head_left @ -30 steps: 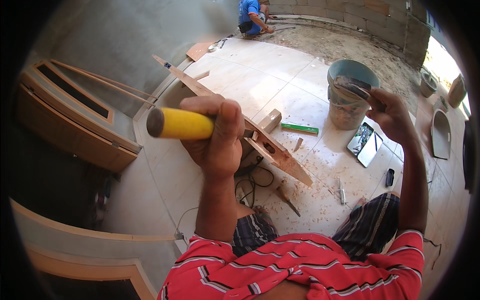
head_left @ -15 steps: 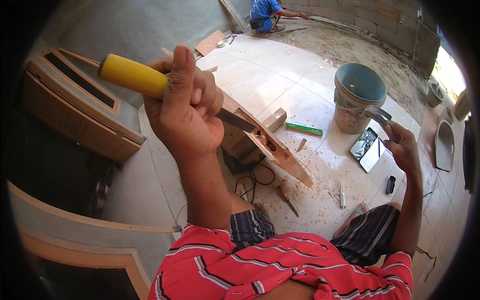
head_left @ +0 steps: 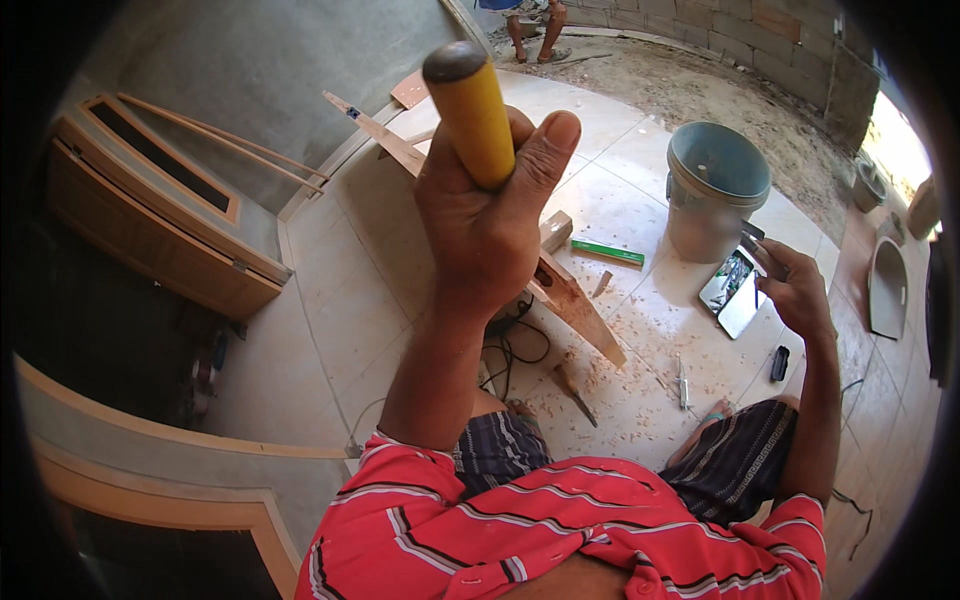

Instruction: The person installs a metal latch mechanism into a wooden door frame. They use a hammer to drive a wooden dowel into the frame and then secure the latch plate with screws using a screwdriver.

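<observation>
My left hand [head_left: 485,240], raised in front of the wooden piece, is closed around the yellow handle of a chisel [head_left: 472,125], thumb out to the side. The handle's dark butt faces up toward me; hand and handle hide the blade. Beyond and below it, the long wooden piece [head_left: 585,318] lies at a slant, a cut slot showing near its near end. At the right, my right hand [head_left: 797,292] is closed on what looks like a hammer [head_left: 752,236]; only a dark end shows past the fingers, and its handle is mostly hidden.
A grey bucket [head_left: 718,170], green box [head_left: 607,252], open case [head_left: 733,290], syringe-like tube [head_left: 683,385] and second chisel [head_left: 575,395] are on the tiled floor among wood shavings. A black cable [head_left: 512,345] coils nearby. Doors stand at left; another person [head_left: 538,30] is far back.
My left hand has swung right with the chisel, whose handle now points up instead of left. My right hand dropped slightly. The far person, crouched before, now appears upright.
</observation>
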### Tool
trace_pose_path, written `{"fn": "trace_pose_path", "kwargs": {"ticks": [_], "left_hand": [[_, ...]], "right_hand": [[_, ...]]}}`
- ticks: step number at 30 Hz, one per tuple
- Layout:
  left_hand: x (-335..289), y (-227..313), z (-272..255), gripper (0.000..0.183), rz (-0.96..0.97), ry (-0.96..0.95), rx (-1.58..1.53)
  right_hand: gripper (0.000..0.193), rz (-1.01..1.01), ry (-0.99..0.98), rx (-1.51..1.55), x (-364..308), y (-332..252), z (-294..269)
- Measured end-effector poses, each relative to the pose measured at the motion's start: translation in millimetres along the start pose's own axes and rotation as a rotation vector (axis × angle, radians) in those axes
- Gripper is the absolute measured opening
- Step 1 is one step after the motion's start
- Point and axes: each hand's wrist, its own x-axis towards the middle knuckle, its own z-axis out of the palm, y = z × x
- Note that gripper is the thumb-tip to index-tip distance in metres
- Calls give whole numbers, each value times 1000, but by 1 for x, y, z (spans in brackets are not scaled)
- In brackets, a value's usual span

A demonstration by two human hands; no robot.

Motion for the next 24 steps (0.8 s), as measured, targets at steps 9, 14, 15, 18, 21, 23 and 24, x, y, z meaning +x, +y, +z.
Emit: {"fn": "trace_pose_path", "kwargs": {"ticks": [9, 14, 15, 18, 21, 23, 24], "left_hand": [[2, 30, -16, 22, -156, -69, -365], [23, 40, -39, 27, 83, 117, -223], [22, 37, -40, 26, 56, 116, -240], [14, 16, -40, 23, -23, 107, -257], [4, -1, -37, 22, -68, 98, -189], [1, -8, -36, 22, -74, 66, -166], [2, -6, -35, 20, -66, 30, -150]], "right_hand": [[48, 54, -72, -48, -6, -14, -5], [49, 44, -42, -41, -5, -6, -2], [49, 45, -47, -49, -4, -7, -3], [49, 61, -56, -75, -4, -6, -5], [49, 73, -73, -89, -3, -16, -6], [49, 82, -75, -91, -4, -18, -5], [50, 66, -81, -97, -4, -16, -5]]}}
